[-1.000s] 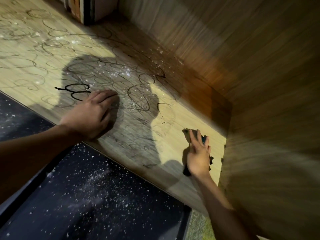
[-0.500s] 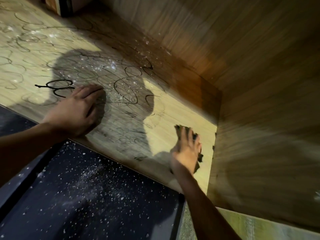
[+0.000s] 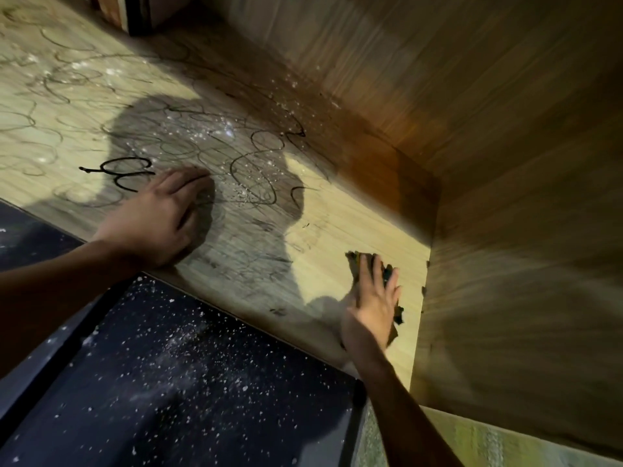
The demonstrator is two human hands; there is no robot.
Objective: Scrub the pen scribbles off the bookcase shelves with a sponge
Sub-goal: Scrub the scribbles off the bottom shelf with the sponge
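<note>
Right hand [image 3: 372, 308] lies flat on the sponge [image 3: 387, 276], fingers straight and spread, pressing it onto the shelf [image 3: 340, 230] near the right front corner, just beside the side panel [image 3: 505, 298]. Only dark, ragged edges of the sponge show past the fingers and the palm. Left hand [image 3: 158, 220] rests on the shelf near its front edge, fingers loosely curled and holding nothing, apparently bracing the body. Scribbles [image 3: 253, 176] loop across most of the board: a bold black one [image 3: 124, 171] sits just past the left hand's fingertips, and fainter grey loops run back toward the rear panel [image 3: 404, 62]. White specks [image 3: 222, 129] dot the middle of the shelf and the dark surface [image 3: 168, 382] below its front edge. The patch round the sponge looks paler and nearly free of ink, so the work seems to be going from the right corner leftward, with most of it left to do.

To scrub well here, keep the palm weight over the sponge's middle so it does not fold or slip out from under the flat fingers. Short, overlapping strokes along the grain should lift ink better than long sweeps. Work right up against the side panel, where a few small marks cling to the edge. The sponge looks torn, so hard dragging may shed more bits. The bold black scribble will likely need the firmest, slowest passes.
</note>
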